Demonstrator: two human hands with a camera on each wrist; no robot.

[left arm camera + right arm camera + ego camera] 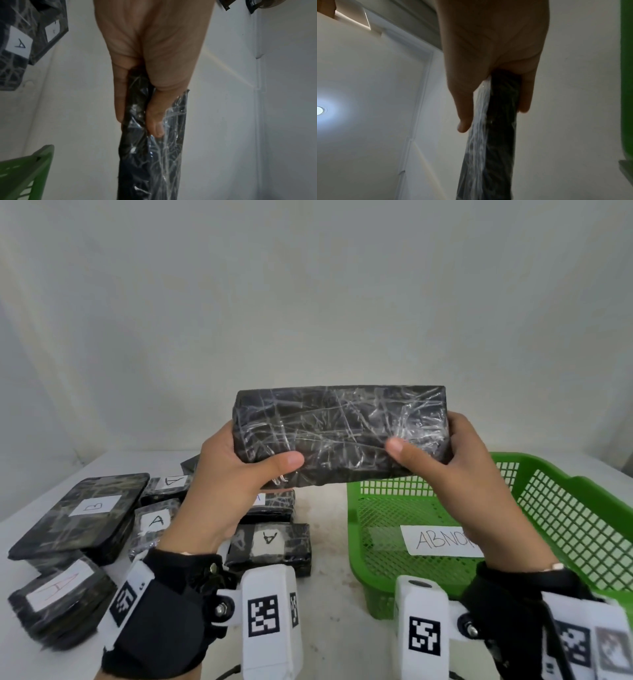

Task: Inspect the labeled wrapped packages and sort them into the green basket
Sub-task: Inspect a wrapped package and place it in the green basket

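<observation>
A long black package (339,433) wrapped in clear film is held up in the air between both hands, broad side toward me, with no label showing on that side. My left hand (236,470) grips its left end, thumb on the front. My right hand (442,453) grips the right end the same way. The left wrist view shows the package (154,155) edge-on between thumb and fingers (120,97); so does the right wrist view, with the package (494,135) edge-on. The green basket (561,508) stands on the table at the right, with a paper reading "ABNO…" (438,541) inside.
Several wrapped black packages lie on the white table at the left: a large flat one labelled B (82,515) and smaller ones labelled A (154,522), (270,546), (58,601). A plain white wall rises behind the table.
</observation>
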